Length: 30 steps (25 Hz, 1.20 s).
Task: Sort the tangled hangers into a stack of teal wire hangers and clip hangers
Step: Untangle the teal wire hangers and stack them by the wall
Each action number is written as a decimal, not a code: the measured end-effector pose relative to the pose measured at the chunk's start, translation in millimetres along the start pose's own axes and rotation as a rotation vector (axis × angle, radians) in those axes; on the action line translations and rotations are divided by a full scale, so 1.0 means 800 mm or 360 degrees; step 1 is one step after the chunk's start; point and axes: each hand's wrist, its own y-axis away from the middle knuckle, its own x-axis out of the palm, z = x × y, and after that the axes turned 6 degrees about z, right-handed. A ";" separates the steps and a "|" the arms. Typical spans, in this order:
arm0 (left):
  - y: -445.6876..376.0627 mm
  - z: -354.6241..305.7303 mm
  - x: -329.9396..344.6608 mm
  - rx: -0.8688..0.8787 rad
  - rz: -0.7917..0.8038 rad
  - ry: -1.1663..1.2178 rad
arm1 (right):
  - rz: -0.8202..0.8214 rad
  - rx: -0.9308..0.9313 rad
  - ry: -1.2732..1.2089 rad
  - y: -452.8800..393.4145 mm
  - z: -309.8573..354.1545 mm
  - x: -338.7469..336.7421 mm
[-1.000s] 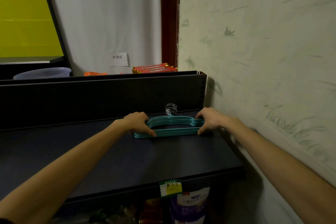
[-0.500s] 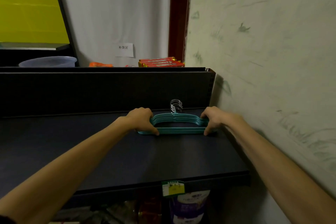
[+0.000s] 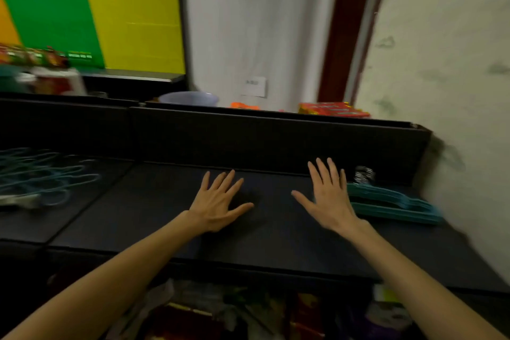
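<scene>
A neat stack of teal hangers [image 3: 397, 205] with silver hooks [image 3: 363, 175] lies flat at the right end of the dark shelf [image 3: 154, 218], beside the wall. My right hand [image 3: 329, 197] hovers just left of the stack, fingers spread, holding nothing. My left hand [image 3: 218, 203] is over the middle of the shelf, also spread and empty. At the far left a blurred tangle of teal wire hangers [image 3: 41, 176] lies on the shelf, with something pale and metallic [image 3: 19, 199] at its front.
A dark back panel [image 3: 248, 141] runs behind the shelf. Beyond it stand a pale basin [image 3: 189, 98] and red packets [image 3: 332, 109]. The patterned wall [image 3: 455, 91] closes the right side. Packaged goods [image 3: 220, 309] fill the shelf below.
Both hands have let go of the teal stack and moved left with fingers spread. The view has swung left, bringing the tangled hangers into sight.
</scene>
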 end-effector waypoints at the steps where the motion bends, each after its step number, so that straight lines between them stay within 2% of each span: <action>1: 0.025 0.045 -0.001 -0.0096 -0.0023 -0.0007 | -0.0023 -0.0066 -0.0023 -0.012 0.047 0.012; 6: 0.175 0.293 -0.008 -0.0614 -0.0192 0.0021 | -0.0067 -0.0478 -0.0152 -0.068 0.310 0.062; 10: 0.296 0.453 -0.015 -0.0954 -0.0393 0.0141 | -0.0066 -0.0792 -0.0272 -0.104 0.511 0.081; 16: 0.404 0.650 -0.018 -0.1293 -0.0539 0.0142 | -0.0022 -0.0890 -0.0583 -0.171 0.754 0.105; 21: 0.423 0.806 -0.019 -0.1237 -0.0510 0.0011 | 0.0140 -0.1064 -0.0499 -0.263 0.925 0.136; 24: 0.405 0.894 -0.034 -0.1120 -0.0398 0.0099 | 0.0370 -0.1054 -0.0408 -0.331 1.015 0.145; 26: 0.387 0.940 -0.046 -0.0980 -0.0302 0.0054 | 0.0519 -0.1021 -0.0341 -0.367 1.060 0.152; 30: 0.351 1.013 -0.049 -0.0774 -0.0308 0.0151 | 0.0760 -0.0915 -0.0270 -0.412 1.108 0.174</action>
